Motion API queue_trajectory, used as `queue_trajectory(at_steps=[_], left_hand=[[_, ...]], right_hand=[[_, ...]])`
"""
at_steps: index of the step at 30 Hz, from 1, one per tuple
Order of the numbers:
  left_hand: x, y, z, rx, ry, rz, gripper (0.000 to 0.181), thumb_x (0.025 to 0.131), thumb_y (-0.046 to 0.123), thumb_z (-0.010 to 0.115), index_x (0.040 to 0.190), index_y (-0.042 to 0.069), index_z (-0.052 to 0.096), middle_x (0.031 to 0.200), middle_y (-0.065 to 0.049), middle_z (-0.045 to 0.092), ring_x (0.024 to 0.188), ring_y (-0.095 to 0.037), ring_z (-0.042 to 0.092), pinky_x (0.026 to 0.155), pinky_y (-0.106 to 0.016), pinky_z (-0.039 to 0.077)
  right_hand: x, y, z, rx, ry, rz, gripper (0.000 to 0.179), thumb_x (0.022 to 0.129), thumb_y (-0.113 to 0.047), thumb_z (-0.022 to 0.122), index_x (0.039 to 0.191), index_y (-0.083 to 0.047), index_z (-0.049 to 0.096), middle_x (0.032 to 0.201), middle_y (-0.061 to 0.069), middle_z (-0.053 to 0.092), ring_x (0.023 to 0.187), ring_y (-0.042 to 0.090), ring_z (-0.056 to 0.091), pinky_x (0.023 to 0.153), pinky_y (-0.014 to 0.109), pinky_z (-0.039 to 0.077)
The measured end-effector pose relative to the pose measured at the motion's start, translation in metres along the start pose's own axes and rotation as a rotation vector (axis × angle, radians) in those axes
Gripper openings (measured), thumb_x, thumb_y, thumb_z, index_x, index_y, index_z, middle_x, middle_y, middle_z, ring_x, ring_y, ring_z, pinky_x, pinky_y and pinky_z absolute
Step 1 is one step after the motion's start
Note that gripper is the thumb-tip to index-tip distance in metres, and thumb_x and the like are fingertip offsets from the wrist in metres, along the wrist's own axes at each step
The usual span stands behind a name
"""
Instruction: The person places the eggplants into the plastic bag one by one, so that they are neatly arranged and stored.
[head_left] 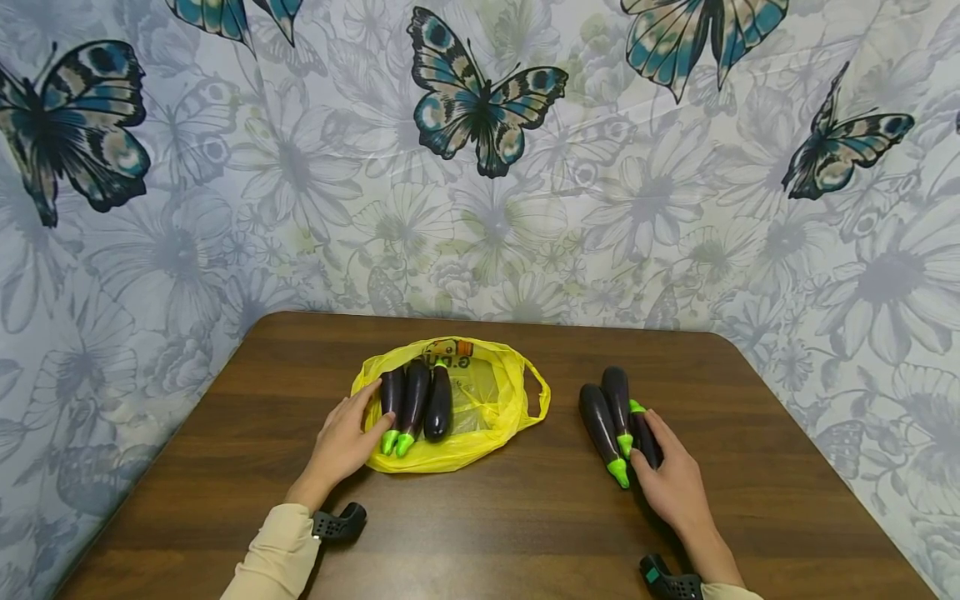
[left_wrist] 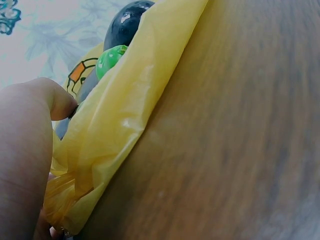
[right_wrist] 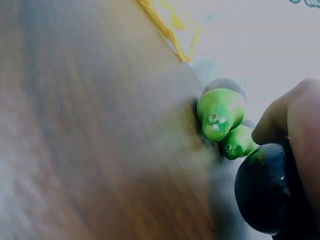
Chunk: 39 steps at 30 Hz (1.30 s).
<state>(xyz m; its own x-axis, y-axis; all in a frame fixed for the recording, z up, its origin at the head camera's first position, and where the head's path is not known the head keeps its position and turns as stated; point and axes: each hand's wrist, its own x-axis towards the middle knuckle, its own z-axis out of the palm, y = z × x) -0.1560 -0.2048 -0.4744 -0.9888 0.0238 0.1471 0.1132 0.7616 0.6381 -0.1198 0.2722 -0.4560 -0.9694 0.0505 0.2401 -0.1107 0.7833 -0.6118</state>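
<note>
On the left of the table, a yellow plastic bag [head_left: 480,446] lies spread with its mouth up. Inside are three dark eggplants [head_left: 415,404], two with green stem ends towards me and one turned the other way. My left hand [head_left: 347,437] grips the bag's left rim, its thumb against the leftmost eggplant [head_left: 391,396]; some fingers are hidden by the bag in the left wrist view. To the right, my right hand [head_left: 671,475] holds an eggplant [right_wrist: 262,187] by its rounded near end, stem pointing away. Beside it lie two more eggplants [head_left: 600,423], stems towards me.
The brown wooden table [head_left: 480,533] reaches back to a wall covering [head_left: 495,242] printed with butterflies and flowers. A loop handle [head_left: 542,392] of the bag extends to its right. Each wrist wears a black band [head_left: 339,523].
</note>
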Motion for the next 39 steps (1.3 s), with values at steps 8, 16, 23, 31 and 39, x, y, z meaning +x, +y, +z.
queue_trajectory(at_steps=[8,16,23,31,39], left_hand=[[-0.001,0.002,-0.002,-0.002,-0.008,-0.006,0.069,0.103,0.038,0.059,0.161,0.011,0.033,0.162,-0.022,0.038,0.151,-0.051,0.029,0.123,-0.067,0.016],[-0.001,0.001,-0.002,-0.009,-0.001,-0.004,0.069,0.103,0.038,0.059,0.161,0.01,0.034,0.162,-0.022,0.039,0.15,-0.05,0.029,0.123,-0.067,0.016],[-0.002,0.002,-0.004,-0.007,-0.003,-0.001,0.069,0.103,0.039,0.059,0.161,0.01,0.033,0.163,-0.022,0.038,0.151,-0.05,0.029,0.123,-0.066,0.016],[-0.003,0.003,-0.004,-0.003,-0.003,0.007,0.069,0.104,0.039,0.059,0.161,0.01,0.033,0.162,-0.021,0.038,0.15,-0.05,0.03,0.123,-0.066,0.016],[-0.002,0.001,-0.002,-0.01,0.0,0.009,0.069,0.104,0.038,0.059,0.161,0.01,0.033,0.163,-0.021,0.038,0.15,-0.05,0.031,0.124,-0.065,0.016]], right_hand=[[0.0,-0.004,-0.001,-0.002,0.046,0.005,0.062,0.098,-0.014,0.063,0.156,-0.004,0.043,0.161,0.022,0.041,0.143,0.052,0.04,0.111,0.068,0.037],[0.001,-0.007,0.002,0.009,0.137,-0.033,0.059,0.094,-0.015,0.069,0.15,-0.008,0.053,0.153,0.022,0.051,0.132,0.049,0.054,0.099,0.063,0.048],[0.0,-0.015,0.002,0.021,0.17,-0.054,0.057,0.093,-0.013,0.069,0.148,-0.009,0.055,0.148,0.021,0.055,0.125,0.046,0.058,0.093,0.061,0.051],[-0.001,-0.024,0.004,0.011,0.182,-0.029,0.056,0.094,-0.015,0.068,0.148,-0.006,0.056,0.145,0.026,0.058,0.119,0.049,0.063,0.091,0.06,0.054],[-0.003,-0.031,0.009,0.044,0.148,-0.041,0.056,0.093,-0.015,0.069,0.148,-0.009,0.057,0.143,0.026,0.06,0.099,0.041,0.07,0.068,0.035,0.056]])
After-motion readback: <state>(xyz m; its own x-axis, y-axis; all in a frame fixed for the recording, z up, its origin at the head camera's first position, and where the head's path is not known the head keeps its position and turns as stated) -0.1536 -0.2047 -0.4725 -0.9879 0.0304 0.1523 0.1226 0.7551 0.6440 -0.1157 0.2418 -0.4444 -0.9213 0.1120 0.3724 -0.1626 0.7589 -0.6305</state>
